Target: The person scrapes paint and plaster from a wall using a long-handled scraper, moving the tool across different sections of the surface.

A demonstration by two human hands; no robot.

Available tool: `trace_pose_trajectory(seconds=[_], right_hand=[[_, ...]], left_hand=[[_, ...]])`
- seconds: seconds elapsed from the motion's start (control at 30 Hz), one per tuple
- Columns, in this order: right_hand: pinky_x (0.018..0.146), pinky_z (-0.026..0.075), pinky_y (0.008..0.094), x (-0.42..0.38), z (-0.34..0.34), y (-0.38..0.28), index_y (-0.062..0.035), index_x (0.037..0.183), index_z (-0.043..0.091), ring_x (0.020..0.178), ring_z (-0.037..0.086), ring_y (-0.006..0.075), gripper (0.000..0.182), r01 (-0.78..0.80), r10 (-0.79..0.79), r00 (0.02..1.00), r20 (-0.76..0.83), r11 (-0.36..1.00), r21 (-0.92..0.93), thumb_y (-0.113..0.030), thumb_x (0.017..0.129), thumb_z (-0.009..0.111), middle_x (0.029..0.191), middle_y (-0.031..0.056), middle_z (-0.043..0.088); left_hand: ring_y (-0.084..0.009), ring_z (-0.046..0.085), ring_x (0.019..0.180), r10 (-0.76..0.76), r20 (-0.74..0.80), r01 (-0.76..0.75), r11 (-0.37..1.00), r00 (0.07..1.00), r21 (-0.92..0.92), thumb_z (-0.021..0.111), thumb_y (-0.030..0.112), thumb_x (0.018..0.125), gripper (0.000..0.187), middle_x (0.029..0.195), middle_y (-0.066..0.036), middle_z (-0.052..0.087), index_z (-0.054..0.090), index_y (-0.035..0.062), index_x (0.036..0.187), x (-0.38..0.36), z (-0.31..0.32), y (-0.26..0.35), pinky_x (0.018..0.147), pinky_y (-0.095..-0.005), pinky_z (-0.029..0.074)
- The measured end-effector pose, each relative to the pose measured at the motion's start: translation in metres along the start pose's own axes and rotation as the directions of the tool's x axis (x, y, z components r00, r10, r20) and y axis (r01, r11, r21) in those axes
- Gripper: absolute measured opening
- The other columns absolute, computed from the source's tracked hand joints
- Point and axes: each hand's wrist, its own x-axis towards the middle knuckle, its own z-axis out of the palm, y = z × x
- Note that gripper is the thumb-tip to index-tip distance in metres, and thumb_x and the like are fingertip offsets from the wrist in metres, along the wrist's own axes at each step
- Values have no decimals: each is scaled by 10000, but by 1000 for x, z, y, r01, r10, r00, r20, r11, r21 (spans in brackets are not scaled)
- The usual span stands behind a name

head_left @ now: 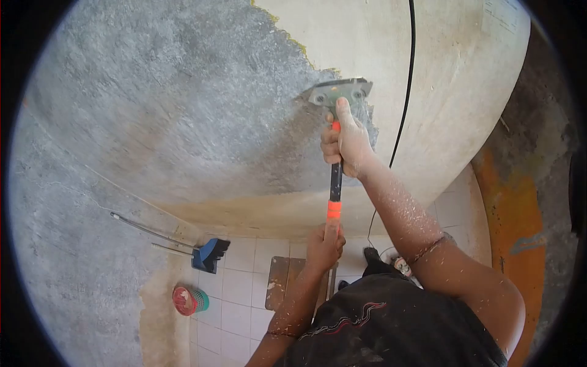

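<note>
A long-handled scraper [336, 177] with a black and orange handle and a wide metal head [338, 92] is held up against the wall. My right hand [348, 137] wraps the handle just below the head, its thumb pressed up along the metal. Lower down, my left hand [325, 249] closes round the orange lower grip. The blade meets the ragged border between bare grey wall [202, 79] and cream paint [361, 37]. White flakes cover my right forearm.
A black cable [403, 104] hangs down the wall right of the scraper. Below on the tiled floor [235, 293] are a blue dustpan [209, 255], a red and green basket [190, 300] and a brown board [278, 284]. An orange-stained surface [516, 208] lies at right.
</note>
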Motion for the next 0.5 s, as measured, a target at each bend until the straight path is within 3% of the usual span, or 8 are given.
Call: trace_pose_trajectory(seconds=[0.07,0.13,0.17,0.2,0.23,0.27,0.37,0.5], right_hand=[[359,181,212,-1,-10,11,-153,829,411,390,228,47,414,3,-3,1000,-22,1000,1,-564,879,402,532,-69,280],[360,228,226,-4,-22,22,-121,853,404,402,280,68,439,-118,118,993,-24,992,-43,-559,880,403,547,-41,316],[360,228,226,-1,-21,19,-121,853,404,402,280,68,439,-107,106,994,-19,993,-44,-559,880,403,547,-41,316],[360,232,227,0,-17,15,-121,851,405,405,283,68,437,-60,60,998,-4,996,-68,-558,881,401,550,-38,320],[361,236,229,-2,-13,11,-122,849,406,408,286,68,436,-24,25,1000,7,995,-94,-556,882,399,553,-36,324],[365,236,228,1,-2,-3,-123,849,403,414,283,68,435,4,-3,1000,30,998,-57,-555,889,378,559,-30,325],[370,234,228,2,4,-5,-125,854,405,413,270,69,437,-23,22,999,45,1000,9,-558,893,359,562,-27,322],[373,227,223,-2,-16,15,-130,853,405,414,260,68,434,-41,41,999,8,999,-36,-562,887,376,563,-32,313]], left_hand=[[-60,381,405,13,-17,-13,1000,1000,9,430,376,924,350,519,25,414,495,86,739,-4,1,-15,349,-214,287],[-60,383,408,-95,-6,92,976,995,-199,435,358,923,334,522,25,426,497,88,735,-6,4,-40,354,-214,290],[-60,383,408,-84,-1,83,978,996,-194,435,358,923,334,522,25,426,497,88,735,3,-1,-46,354,-214,290],[-59,381,408,244,-32,-243,969,969,48,443,346,921,325,523,27,425,496,88,732,14,-4,-51,356,-213,285],[-59,378,409,539,6,-518,808,842,281,450,335,919,315,523,30,423,496,88,728,20,-6,-60,357,-213,281],[-57,375,404,57,-69,-61,997,996,-57,465,321,915,301,515,35,412,498,91,723,-1,10,-6,358,-212,276],[-56,359,394,58,-24,-58,998,998,-4,471,332,914,311,506,39,400,498,91,719,2,-6,7,360,-210,272],[-50,343,387,-13,-113,9,999,994,-39,462,371,915,360,499,41,388,492,98,682,-9,12,-25,358,-207,270]])
